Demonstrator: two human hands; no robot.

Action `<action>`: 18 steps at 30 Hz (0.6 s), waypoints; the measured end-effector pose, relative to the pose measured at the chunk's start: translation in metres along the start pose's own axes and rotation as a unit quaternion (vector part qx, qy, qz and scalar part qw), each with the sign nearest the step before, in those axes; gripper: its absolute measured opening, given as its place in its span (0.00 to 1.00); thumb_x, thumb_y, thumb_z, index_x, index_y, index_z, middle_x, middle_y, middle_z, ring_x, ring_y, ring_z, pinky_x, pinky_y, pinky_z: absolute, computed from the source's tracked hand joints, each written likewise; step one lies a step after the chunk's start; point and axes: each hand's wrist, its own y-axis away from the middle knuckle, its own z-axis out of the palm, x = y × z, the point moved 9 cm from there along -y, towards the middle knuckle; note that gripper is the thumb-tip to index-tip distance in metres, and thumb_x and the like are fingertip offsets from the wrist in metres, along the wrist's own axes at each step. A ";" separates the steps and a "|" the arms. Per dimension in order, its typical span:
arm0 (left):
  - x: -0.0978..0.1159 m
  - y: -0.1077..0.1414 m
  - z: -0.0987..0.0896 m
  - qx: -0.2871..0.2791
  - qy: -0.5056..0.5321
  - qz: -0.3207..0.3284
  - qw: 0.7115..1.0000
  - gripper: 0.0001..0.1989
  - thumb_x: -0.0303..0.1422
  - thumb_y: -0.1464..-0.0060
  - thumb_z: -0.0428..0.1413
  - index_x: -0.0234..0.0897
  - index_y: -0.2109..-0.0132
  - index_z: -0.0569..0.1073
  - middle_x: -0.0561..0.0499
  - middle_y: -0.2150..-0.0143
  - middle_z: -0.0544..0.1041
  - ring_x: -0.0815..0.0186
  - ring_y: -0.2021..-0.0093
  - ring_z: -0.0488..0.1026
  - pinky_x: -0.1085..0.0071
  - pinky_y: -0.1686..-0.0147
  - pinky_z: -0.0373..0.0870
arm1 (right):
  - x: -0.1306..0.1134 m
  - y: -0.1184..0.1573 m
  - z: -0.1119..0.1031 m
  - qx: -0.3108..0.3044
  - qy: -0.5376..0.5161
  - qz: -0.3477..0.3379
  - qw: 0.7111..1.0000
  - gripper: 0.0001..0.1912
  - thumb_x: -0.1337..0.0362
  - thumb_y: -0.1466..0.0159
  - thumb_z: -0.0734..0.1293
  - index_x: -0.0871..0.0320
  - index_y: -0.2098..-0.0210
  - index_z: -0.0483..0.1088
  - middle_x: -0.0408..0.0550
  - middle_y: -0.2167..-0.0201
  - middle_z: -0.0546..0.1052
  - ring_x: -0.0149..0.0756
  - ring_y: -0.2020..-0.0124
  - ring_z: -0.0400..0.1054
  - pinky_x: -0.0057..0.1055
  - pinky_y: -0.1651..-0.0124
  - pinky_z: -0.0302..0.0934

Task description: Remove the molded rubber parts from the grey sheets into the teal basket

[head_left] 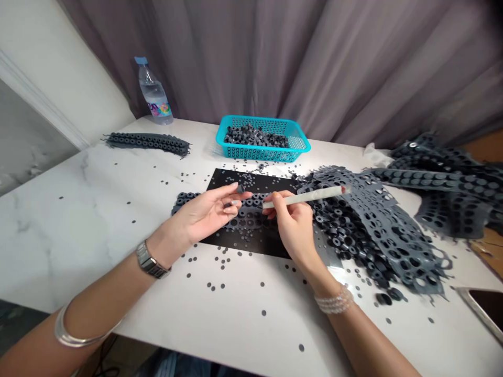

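Observation:
Between the thumb and a finger of my left hand (206, 212) is a small round black rubber piece (241, 188). Another dark bit shows by its curled fingers, too small to make out. My right hand (293, 225) grips a slim whitish stick (318, 193) with a reddish far end, its near end pointing left toward my left hand. Below both hands a dark grey rubber strip with rows of round rings (251, 215) lies across a black mat (236, 241). My hands partly cover the strip.
A turquoise basket (264, 153) of small black rings stands behind the mat. Perforated grey sheets (369, 209) and loose black rings (349, 235) lie right. A ringed strip (147, 142) and a water bottle (155, 97) are back left. Small dark discs dot the table; a phone-like device (485, 309) lies right.

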 end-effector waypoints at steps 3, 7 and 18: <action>0.001 0.002 0.001 -0.002 -0.011 0.003 1.000 0.03 0.25 0.45 0.55 0.35 0.66 0.71 0.43 0.58 0.77 0.73 0.68 0.69 0.77 0.73 0.67 | -0.001 0.001 0.001 -0.003 0.001 -0.004 1.000 0.18 0.56 0.34 0.61 0.58 0.77 0.71 0.47 0.72 0.77 0.32 0.75 0.70 0.29 0.70 0.63; 0.005 0.005 0.001 0.002 -0.040 0.018 0.999 0.06 0.26 0.45 0.49 0.36 0.68 0.70 0.39 0.56 0.76 0.65 0.60 0.73 0.70 0.66 0.72 | -0.002 0.001 0.003 -0.010 0.000 -0.007 1.000 0.17 0.57 0.34 0.61 0.58 0.74 0.73 0.46 0.72 0.76 0.33 0.74 0.71 0.28 0.70 0.64; 0.027 0.006 -0.004 0.027 -0.217 0.133 0.967 0.16 0.20 0.56 0.52 0.32 0.61 0.80 0.45 0.63 0.78 0.71 0.67 0.70 0.76 0.75 0.63 | 0.003 0.003 0.022 -0.086 0.062 -0.011 0.994 0.16 0.59 0.33 0.59 0.57 0.72 0.73 0.45 0.74 0.77 0.33 0.73 0.72 0.28 0.67 0.62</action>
